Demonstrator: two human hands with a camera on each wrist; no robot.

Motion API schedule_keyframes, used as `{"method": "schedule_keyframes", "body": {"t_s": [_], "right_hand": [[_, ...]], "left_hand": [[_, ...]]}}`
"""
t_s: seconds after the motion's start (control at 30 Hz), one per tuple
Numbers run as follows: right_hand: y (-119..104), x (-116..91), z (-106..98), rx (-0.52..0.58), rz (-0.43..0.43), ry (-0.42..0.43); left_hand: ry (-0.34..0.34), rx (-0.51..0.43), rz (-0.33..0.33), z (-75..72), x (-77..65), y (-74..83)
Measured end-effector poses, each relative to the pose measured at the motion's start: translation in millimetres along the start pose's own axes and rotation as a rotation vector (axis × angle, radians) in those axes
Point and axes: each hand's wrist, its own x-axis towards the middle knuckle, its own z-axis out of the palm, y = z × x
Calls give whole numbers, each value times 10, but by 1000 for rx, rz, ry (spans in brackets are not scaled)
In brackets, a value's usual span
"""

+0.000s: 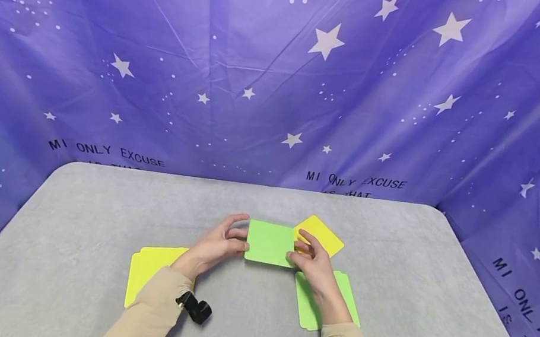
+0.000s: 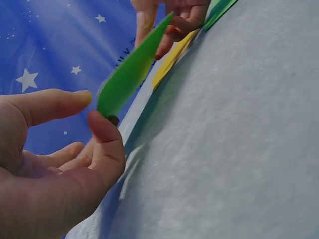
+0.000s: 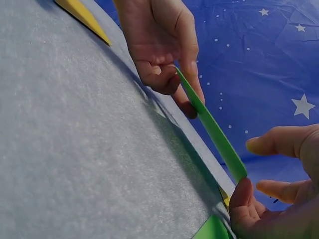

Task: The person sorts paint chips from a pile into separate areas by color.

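Both hands hold a green card (image 1: 270, 244) by its short sides, raised above the table. My left hand (image 1: 213, 246) grips the left side, thumb near the lower corner and other fingers bent around the edge. On the opposite side, my right hand (image 1: 314, 267) holds the card with its thumb at the lower right corner. The wrist views show the card (image 2: 127, 74) tilted and nearly edge-on. Yellow cards (image 1: 152, 268) lie in a pile, partly under the left forearm. Green cards (image 1: 347, 299) are piled beneath the right wrist, which hides part of them.
A single-looking yellow card (image 1: 323, 235) lies askew on the table behind the right hand. The grey table (image 1: 94, 210) has rounded far corners. A purple star-patterned cloth (image 1: 246, 56) hangs behind it and along the sides. Each wrist wears a black strap.
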Motion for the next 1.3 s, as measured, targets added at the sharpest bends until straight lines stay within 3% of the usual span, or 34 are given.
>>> {"method": "schedule_keyframes", "body": {"t_s": [0.47, 0.8, 1.3], "right_hand": [[64, -69, -105, 111, 5, -115], [80, -123, -294, 67, 0, -161], [65, -272, -674, -20, -35, -225]], "left_hand": [[-57, -29, 38, 93, -81, -60], [-129, -60, 57, 181, -108, -99], [-153, -6, 60, 518, -110, -168]]}}
